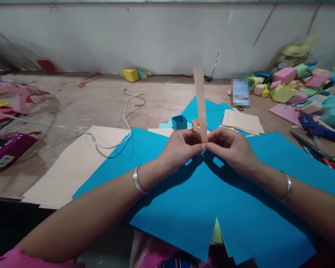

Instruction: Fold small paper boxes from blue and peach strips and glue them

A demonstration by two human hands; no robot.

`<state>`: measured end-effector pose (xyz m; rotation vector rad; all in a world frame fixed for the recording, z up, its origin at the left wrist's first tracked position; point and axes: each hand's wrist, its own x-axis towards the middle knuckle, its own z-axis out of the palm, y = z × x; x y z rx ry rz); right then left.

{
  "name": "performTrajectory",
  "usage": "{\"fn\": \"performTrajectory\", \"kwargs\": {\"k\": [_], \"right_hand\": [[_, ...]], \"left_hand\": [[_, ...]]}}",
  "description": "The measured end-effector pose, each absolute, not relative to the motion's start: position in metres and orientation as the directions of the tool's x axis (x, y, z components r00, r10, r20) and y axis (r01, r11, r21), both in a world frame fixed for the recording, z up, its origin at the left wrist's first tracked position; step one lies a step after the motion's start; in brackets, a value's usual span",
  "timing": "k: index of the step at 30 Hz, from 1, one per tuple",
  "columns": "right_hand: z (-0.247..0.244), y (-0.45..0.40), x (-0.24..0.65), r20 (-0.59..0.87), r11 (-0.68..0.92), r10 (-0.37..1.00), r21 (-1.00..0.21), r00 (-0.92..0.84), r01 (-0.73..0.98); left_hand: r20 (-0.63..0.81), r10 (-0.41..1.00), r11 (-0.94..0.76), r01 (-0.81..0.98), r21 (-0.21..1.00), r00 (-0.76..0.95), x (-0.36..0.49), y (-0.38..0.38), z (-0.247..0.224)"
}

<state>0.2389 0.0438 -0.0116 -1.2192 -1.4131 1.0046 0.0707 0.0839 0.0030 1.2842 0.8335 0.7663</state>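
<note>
A narrow peach paper strip stands upright between my hands, its lower end pinched in the fingertips of both. My left hand and my right hand nearly meet there, thumbs toward me. Below them lie large blue paper sheets, on which my hands cast a shadow. Just beyond my left fingers sits a small open blue paper box. Beside it a peach paper box is partly hidden by my hand and the strip.
Peach sheets lie left under a white cable. A purple power socket and pink glue gun are far left. On the right are cut peach pieces, scissors, a blue glue gun and piled paper boxes.
</note>
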Motion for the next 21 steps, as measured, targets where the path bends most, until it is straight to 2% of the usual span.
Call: {"fn": "performTrajectory", "kwargs": {"k": [2,8,16,21], "right_hand": [[-0.0117,0.0441,0.2394,0.131,0.132,0.991,-0.980,-0.020,0.150],[-0.0105,0.0440,0.2400,0.155,0.161,0.987,-0.966,-0.046,0.201],[-0.0143,0.0450,0.2436,0.059,0.059,0.996,-0.998,-0.070,-0.008],[-0.0111,0.0435,0.2437,0.101,0.105,0.994,-0.990,-0.044,0.097]], "left_hand": [[-0.117,0.846,0.150,-0.022,0.988,0.520,0.0704,0.0848,0.0019],[-0.131,0.825,0.174,-0.027,0.984,0.550,0.0714,0.0839,0.0001],[-0.148,0.812,0.224,-0.067,0.972,0.564,0.0723,0.0812,0.0007],[-0.163,0.808,0.256,-0.087,0.963,0.567,0.0718,0.0828,-0.0010]]}}
